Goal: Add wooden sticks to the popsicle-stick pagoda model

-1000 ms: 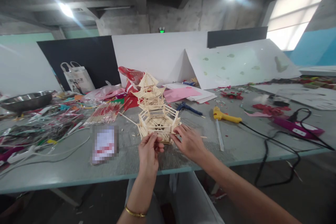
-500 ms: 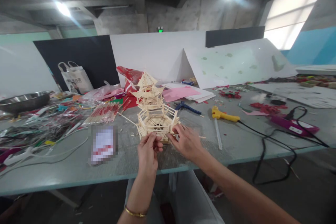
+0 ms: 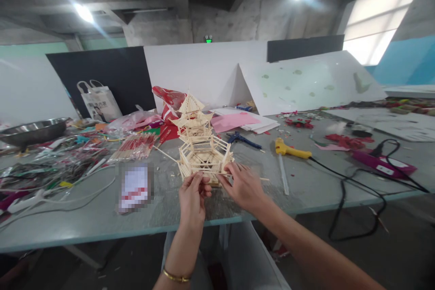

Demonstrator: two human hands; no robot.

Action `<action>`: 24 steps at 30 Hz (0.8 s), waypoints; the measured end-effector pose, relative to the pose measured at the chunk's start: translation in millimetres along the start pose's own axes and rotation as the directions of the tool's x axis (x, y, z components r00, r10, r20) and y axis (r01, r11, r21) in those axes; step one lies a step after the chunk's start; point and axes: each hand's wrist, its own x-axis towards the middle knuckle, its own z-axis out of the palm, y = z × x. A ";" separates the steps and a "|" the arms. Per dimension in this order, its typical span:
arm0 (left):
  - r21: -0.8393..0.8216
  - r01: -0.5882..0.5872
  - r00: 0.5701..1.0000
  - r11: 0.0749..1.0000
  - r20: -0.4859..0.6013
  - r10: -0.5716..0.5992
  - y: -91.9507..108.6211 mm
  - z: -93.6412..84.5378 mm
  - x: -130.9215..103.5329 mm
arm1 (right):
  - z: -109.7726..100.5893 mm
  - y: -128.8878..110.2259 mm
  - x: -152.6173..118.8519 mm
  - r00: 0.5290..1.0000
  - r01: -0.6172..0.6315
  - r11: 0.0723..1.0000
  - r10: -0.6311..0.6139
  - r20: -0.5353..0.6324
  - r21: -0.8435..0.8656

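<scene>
A pagoda model (image 3: 195,133) built of thin pale wooden sticks stands on the table in front of me, its tiers narrowing to a pointed roof. At its near lower edge my left hand (image 3: 196,195) is closed, thumb and fingertips pinched on one end of a thin wooden stick (image 3: 213,173). My right hand (image 3: 243,186) pinches the same stick from the right, close against the model's front right corner. Its fingers are slightly blurred and partly cover that corner. Another stick (image 3: 264,179) pokes out to the right beyond my right hand.
A yellow glue gun (image 3: 292,150) with a black cord lies right, above a clear glue stick (image 3: 283,174). Behind the model are a blue glue gun (image 3: 245,139) and pink paper (image 3: 234,121). Bagged sticks (image 3: 134,146), a metal bowl (image 3: 34,130) and a purple power strip (image 3: 384,163) also lie around.
Both hands stay at the model's front edge with almost no movement. My right fingers shift slightly, and the whole view drifts a little.
</scene>
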 end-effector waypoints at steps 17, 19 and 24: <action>0.060 -0.158 0.987 0.986 0.042 0.156 59.6 -13.3 -20.2 | -55.3 114.0 143.0 0.989 0.067 0.993 -0.079 0.122 0.100; 0.091 -0.205 0.978 0.974 0.043 0.202 71.9 -18.0 -11.6 | -22.2 128.4 164.8 0.966 -0.001 0.984 -0.045 0.256 0.177; 0.235 -0.301 0.954 0.924 0.062 0.294 106.3 -21.7 37.3 | 60.2 127.8 185.9 0.904 0.006 0.948 -0.141 0.403 0.319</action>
